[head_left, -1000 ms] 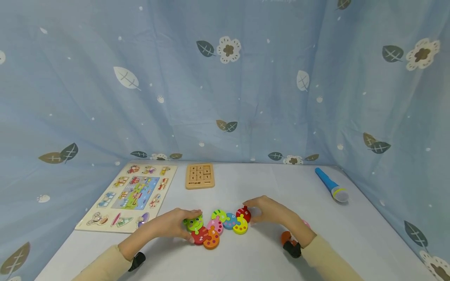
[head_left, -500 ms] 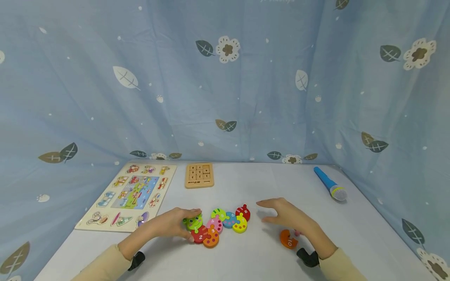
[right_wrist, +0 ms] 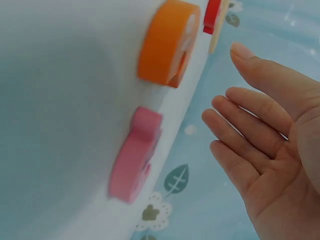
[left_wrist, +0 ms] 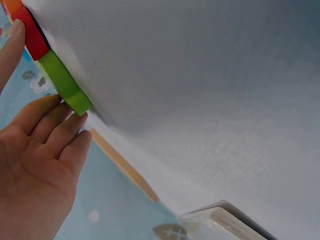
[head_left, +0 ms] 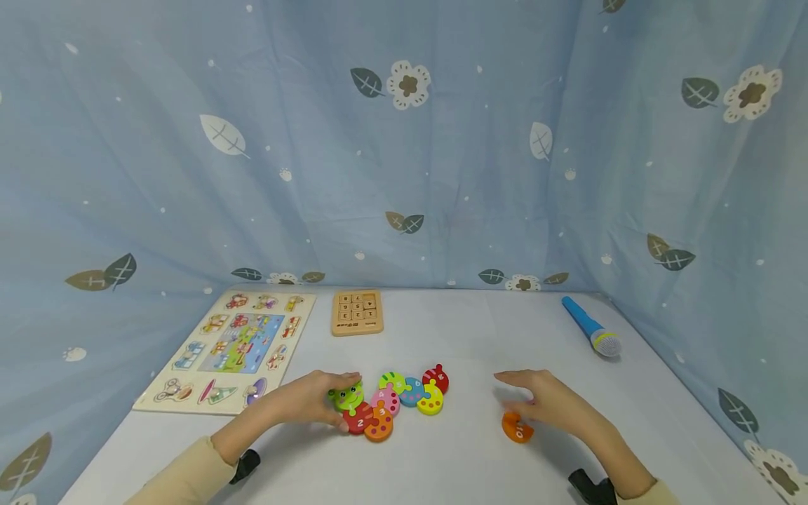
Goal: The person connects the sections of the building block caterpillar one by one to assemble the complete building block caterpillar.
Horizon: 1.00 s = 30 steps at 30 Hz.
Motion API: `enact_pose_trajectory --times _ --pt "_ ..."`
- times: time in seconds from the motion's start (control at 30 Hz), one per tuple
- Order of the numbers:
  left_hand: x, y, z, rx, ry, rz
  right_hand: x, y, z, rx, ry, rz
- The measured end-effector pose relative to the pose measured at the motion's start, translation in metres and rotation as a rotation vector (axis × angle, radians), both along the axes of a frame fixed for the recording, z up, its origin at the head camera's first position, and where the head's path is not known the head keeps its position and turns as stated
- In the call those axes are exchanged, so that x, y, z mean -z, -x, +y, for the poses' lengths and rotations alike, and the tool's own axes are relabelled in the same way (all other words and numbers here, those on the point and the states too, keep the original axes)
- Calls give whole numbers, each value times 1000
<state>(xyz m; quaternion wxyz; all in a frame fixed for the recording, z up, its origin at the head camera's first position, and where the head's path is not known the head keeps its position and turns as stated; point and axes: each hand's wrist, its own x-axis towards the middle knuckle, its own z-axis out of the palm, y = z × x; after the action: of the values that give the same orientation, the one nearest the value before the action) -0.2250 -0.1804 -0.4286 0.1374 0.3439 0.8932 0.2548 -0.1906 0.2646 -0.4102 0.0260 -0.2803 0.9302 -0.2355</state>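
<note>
A wooden number caterpillar puzzle [head_left: 386, 405] lies joined in a wavy row on the white table. My left hand [head_left: 309, 401] holds its left end, thumb against the red piece 2 [left_wrist: 32, 35] and fingers at the green head [left_wrist: 65, 82]. To the right, my right hand [head_left: 552, 403] hovers with fingers apart and nothing in them. Just below it lies a loose orange piece 10 [head_left: 517, 429]. A loose pink piece [right_wrist: 132, 167] also shows in the right wrist view; in the head view the right hand mostly hides it.
At the left lies a wooden picture puzzle board [head_left: 189, 386]. Behind the caterpillar is a wooden sliding number puzzle [head_left: 357, 313]. A blue toy microphone [head_left: 590, 327] rests at the back right. A patterned blue curtain [head_left: 467, 154] closes off the table's rear.
My right hand has let go of the red tail piece 8 and moved right and nearer, over the loose pieces. The left hand stays at the caterpillar's head end.
</note>
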Motion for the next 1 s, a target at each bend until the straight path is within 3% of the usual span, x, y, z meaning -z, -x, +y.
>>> enact_pose_trajectory --times 0.17,0.33,0.47,0.63,0.8,1.0 --pt "-1 0 0 -1 2 -2 6 -7 11 27 50 -38" --pt "0 0 1 -3 4 -3 10 -15 20 71 26 50" --pt "0 0 1 9 0 8 9 -22 26 202 9 70" --pt "0 0 1 20 0 18 10 -27 33 353 -31 -20" --pt "-1 0 1 16 9 21 13 -27 35 377 -59 -51" --pt "0 -1 2 -1 4 2 14 -26 35 330 -32 -54"
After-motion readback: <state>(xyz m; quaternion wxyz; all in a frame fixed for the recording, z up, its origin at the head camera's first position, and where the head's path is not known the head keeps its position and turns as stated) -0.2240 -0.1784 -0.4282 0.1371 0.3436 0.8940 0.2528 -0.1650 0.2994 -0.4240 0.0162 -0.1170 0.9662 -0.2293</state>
